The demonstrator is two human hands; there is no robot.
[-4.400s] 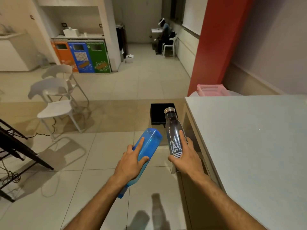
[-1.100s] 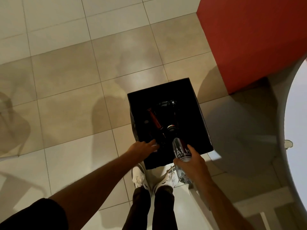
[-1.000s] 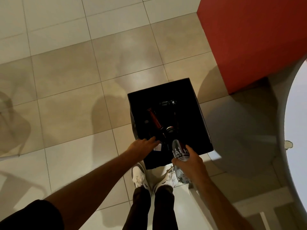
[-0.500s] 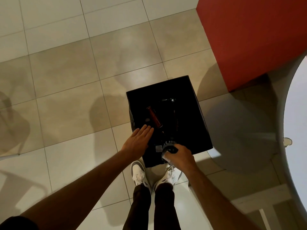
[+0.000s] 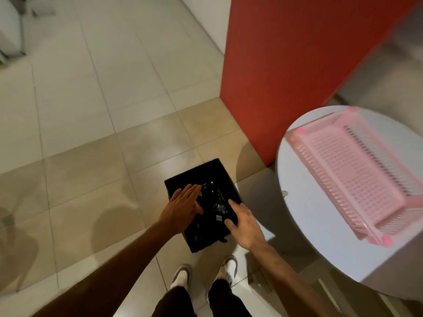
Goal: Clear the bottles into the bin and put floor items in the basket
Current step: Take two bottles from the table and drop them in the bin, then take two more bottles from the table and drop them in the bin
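Observation:
A black square bin (image 5: 196, 177) stands on the tiled floor in front of my feet. Dark bottles (image 5: 216, 200) lie inside it, hard to tell apart in the shadow. My left hand (image 5: 183, 207) hovers flat over the bin's left side with straight fingers and holds nothing. My right hand (image 5: 243, 221) is over the bin's right edge, fingers spread and empty. A pink slatted basket (image 5: 357, 172) sits on a round white table (image 5: 304, 216) to the right.
A red pillar (image 5: 286, 65) rises just behind the bin and the round table. My white shoes (image 5: 180, 277) stand close to the bin's near side. Light floor tiles stretch away to the left and back.
My right hand has let go of the dark bottle, which now lies in the bin. Both hands have risen, empty. The view has tilted up, bringing the pink basket into sight.

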